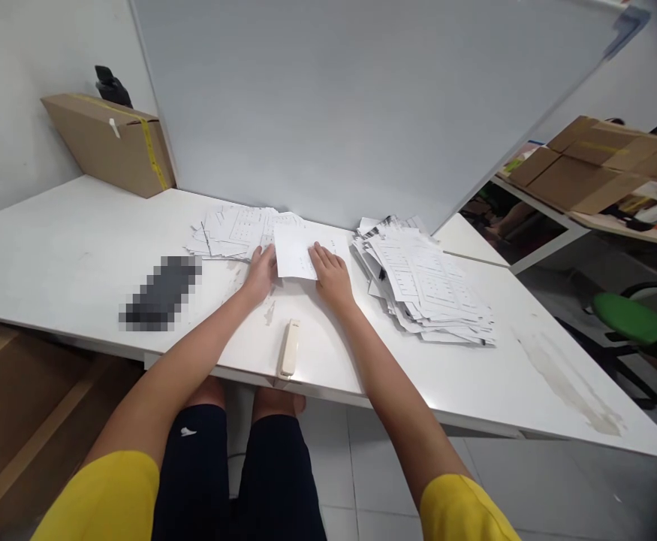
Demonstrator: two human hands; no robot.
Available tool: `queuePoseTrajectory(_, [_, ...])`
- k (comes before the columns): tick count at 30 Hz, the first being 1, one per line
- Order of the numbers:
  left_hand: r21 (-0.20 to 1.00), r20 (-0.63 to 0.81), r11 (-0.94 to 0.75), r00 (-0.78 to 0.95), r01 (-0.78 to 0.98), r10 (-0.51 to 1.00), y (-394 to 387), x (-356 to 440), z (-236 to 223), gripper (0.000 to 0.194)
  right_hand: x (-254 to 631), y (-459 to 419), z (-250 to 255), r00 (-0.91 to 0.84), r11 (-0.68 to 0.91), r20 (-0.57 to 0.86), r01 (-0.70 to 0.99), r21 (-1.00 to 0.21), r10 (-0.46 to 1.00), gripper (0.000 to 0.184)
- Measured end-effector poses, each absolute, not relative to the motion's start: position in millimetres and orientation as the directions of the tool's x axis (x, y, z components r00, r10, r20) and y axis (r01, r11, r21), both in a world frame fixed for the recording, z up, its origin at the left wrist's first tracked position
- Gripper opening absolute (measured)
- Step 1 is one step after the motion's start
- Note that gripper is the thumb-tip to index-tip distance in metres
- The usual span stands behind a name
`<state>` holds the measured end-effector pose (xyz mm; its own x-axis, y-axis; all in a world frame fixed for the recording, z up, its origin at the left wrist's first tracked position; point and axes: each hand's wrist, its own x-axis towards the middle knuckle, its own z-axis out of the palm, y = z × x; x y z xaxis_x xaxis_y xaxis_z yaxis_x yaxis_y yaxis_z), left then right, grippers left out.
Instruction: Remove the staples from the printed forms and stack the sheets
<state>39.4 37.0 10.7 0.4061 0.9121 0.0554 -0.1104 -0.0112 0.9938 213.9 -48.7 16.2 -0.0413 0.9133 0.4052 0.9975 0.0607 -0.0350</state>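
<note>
A white sheet of paper [294, 252] with faint print, perhaps more than one sheet, is between my two hands over the middle of the table. My left hand [260, 276] grips its left edge, the fingers partly hidden. On the right edge, my right hand [333, 276] has its fingers laid over the paper and its thumb out of sight. A loose spread of printed papers [230, 231] lies just left of and behind my left hand. To the right of my right hand rises a thick, uneven stack of printed papers [432, 282]. A cream stapler [290, 348] lies near the front edge.
A blurred-out dark object [162, 294] lies on the white table [69, 255] at left. A cardboard box [111, 143] stands at the back left, and a large whiteboard-like panel [317, 105] rises behind the papers. Right of the table is a green chair [640, 319].
</note>
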Motion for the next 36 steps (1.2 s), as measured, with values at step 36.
queuePoseTrajectory(36, [0.887, -0.021, 0.233, 0.47, -0.398, 0.883, 31.2, 32.0, 28.4, 0.078, 242.5, -49.1, 3.5, -0.089, 0.205, 0.599, 0.97, -0.128, 0.796, 0.089])
